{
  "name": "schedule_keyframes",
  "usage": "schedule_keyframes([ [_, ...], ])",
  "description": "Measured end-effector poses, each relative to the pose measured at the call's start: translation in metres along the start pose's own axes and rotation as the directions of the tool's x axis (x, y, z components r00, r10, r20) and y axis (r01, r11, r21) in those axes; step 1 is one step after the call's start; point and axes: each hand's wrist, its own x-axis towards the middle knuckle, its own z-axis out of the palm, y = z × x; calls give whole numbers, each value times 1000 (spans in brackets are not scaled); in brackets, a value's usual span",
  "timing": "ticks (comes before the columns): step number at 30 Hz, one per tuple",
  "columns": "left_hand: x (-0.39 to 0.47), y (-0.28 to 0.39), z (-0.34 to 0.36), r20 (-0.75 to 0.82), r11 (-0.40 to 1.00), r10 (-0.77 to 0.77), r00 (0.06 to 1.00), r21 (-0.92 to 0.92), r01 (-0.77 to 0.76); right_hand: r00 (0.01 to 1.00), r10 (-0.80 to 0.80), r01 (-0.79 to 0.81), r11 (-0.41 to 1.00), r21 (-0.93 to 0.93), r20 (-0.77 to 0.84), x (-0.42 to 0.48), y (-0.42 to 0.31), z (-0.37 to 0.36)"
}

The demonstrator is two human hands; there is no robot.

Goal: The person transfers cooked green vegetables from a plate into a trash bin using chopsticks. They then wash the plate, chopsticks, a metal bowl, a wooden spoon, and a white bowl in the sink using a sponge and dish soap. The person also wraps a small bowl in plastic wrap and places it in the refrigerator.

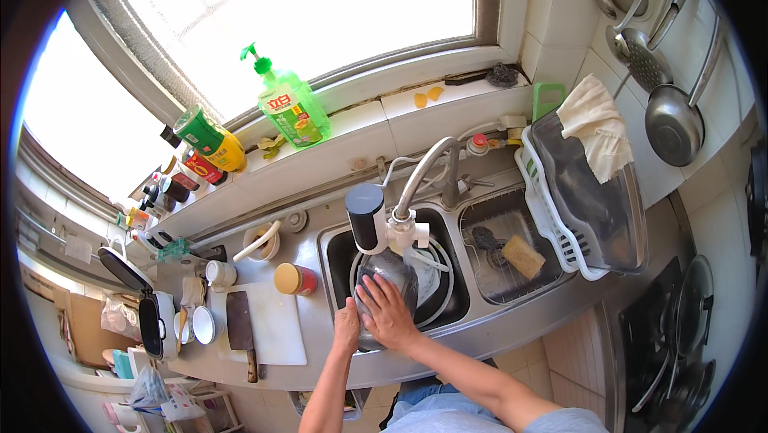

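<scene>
A dark grey metal vessel (390, 271), probably a pot or bowl, is tilted in the left sink basin (459, 304) below the faucet (414, 181). My left hand (347, 326) grips its left edge. Flat against its surface lies my right hand (389, 316), fingers slightly spread. A white and black faucet attachment (367, 217) hangs just above and hides part of the vessel. Behind it in the basin sits a round, light-rimmed container (447, 292) with white dishware (425, 274) inside. Whether water is running is hard to tell.
The right basin holds a yellow sponge (523, 257) and a steel scourer (483, 238). Beside it stands a white dish rack (552, 211). Left lie a cleaver (240, 322) on a white cutting board (279, 322) and a yellow-lidded jar (294, 280). A green soap bottle (294, 109) stands on the sill.
</scene>
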Motion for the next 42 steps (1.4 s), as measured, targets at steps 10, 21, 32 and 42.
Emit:
schedule_keyframes([
  [10, -1, 28, -10, 103, 890, -172, 980, -411, 200, 472, 715, -745, 12, 667, 515, -18, 163, 23],
  [21, 16, -8, 32, 111, 482, -332, 937, -834, 269, 914, 365, -360, 931, 59, -180, -61, 47, 19],
  [32, 10, -4, 18, 104, 583, -230, 968, -781, 223, 881, 411, -469, 823, 319, 236, 8, 108, 23],
  [42, -3, -7, 10, 81, 678, -195, 978, -709, 194, 936, 308, -347, 890, 295, 173, 25, 80, 18],
])
